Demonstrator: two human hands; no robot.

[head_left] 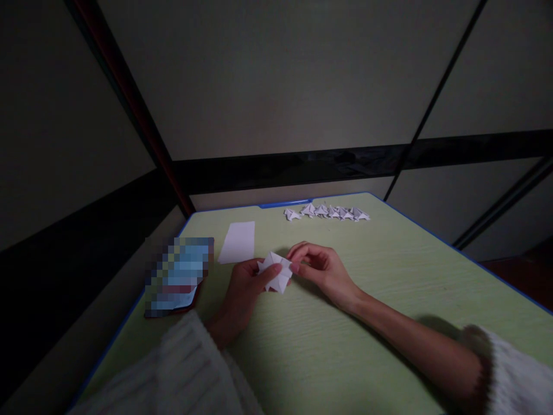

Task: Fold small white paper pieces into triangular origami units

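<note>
Between my hands is a small piece of folded white paper (pixel 283 281) with pointed corners and crease lines. My left hand (pixel 246 288) is closed on its left side, the thumb lying flat across the top face. At the paper's right edge, the thumb and fingers of my right hand (pixel 318 265) pinch a corner. The fingers beneath the paper are partly hidden. A flat white sheet of paper (pixel 239 241) lies just beyond my left hand.
Several folded white paper figures (pixel 332 212) stand in a row near the far edge of the green table (pixel 389 259). At the left lies a blurred, phone-like device (pixel 184 274). Pale panels with a dark band (pixel 280 171) rise behind the table.
</note>
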